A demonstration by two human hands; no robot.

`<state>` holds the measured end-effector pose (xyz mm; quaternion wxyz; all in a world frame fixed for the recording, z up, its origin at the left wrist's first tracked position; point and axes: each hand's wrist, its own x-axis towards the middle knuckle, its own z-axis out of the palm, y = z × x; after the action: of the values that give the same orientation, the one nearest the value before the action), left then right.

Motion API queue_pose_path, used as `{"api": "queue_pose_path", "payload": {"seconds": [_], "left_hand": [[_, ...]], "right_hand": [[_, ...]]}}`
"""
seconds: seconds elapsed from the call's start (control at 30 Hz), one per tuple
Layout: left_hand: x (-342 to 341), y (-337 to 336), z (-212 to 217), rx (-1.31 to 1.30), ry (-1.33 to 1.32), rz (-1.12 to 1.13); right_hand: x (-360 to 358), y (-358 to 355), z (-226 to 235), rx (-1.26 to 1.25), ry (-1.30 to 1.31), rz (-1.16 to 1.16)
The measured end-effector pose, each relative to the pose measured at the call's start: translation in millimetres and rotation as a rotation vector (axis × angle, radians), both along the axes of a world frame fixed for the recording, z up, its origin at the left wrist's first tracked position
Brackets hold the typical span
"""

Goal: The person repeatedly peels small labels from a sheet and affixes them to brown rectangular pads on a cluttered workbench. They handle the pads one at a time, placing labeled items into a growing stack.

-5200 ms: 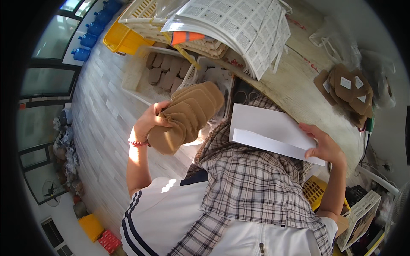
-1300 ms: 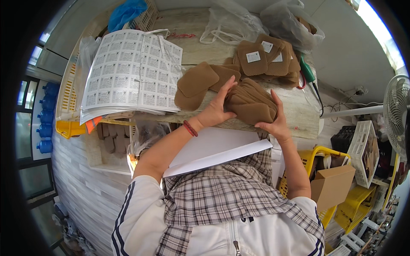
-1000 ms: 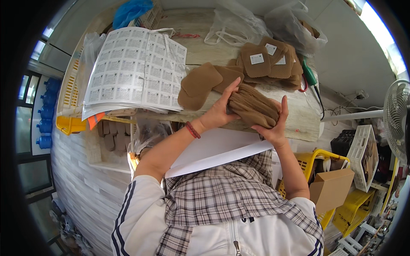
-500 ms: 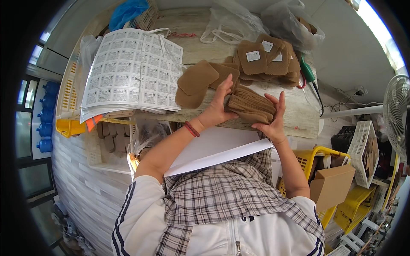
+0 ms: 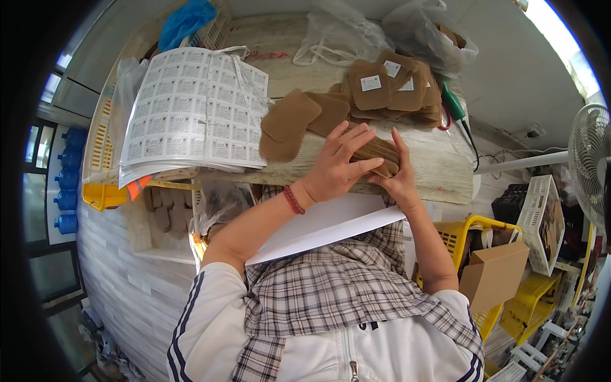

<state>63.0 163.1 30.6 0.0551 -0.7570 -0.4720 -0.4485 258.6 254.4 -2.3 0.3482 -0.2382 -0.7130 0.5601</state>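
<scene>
My two hands hold a stack of brown rounded fabric pieces [image 5: 377, 151] above the front edge of the table. My left hand [image 5: 339, 160] lies over its left and near side, fingers reaching across and partly hiding it. Around the right end curls my right hand [image 5: 400, 173], its thumb at the near side. Left of the stack are loose brown pieces [image 5: 291, 121], overlapping on the table. Beyond it lies a pile of the same pieces [image 5: 370, 89], several with white labels on top. Printed label sheets [image 5: 175, 108] are piled at the left.
A white sheet [image 5: 318, 232] lies across my lap. Clear plastic bags [image 5: 344, 32] sit at the table's back. At its right edge is a green-handled tool [image 5: 450, 100] with a black cord. Yellow baskets [image 5: 455, 239] and a fan [image 5: 589, 165] stand to the right.
My left hand has moved from the stack's left end to over its near side. The fanned stack is now tighter and more covered by the fingers.
</scene>
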Motion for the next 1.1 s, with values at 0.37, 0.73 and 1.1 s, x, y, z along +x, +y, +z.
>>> {"api": "queue_pose_path", "payload": {"seconds": [0.37,0.73,1.1], "left_hand": [[5.3,9.7,-1.7,0.121,0.127,0.152],[6.0,12.9,-8.3,0.242,0.151,0.103],[7.1,15.4,-4.4,0.201,0.125,0.063]], "right_hand": [[8.4,16.4,2.7,-0.168,0.041,0.088],[7.4,17.5,8.6,-0.225,-0.002,0.075],[4.4,16.7,15.5,-0.246,-0.026,0.017]]}}
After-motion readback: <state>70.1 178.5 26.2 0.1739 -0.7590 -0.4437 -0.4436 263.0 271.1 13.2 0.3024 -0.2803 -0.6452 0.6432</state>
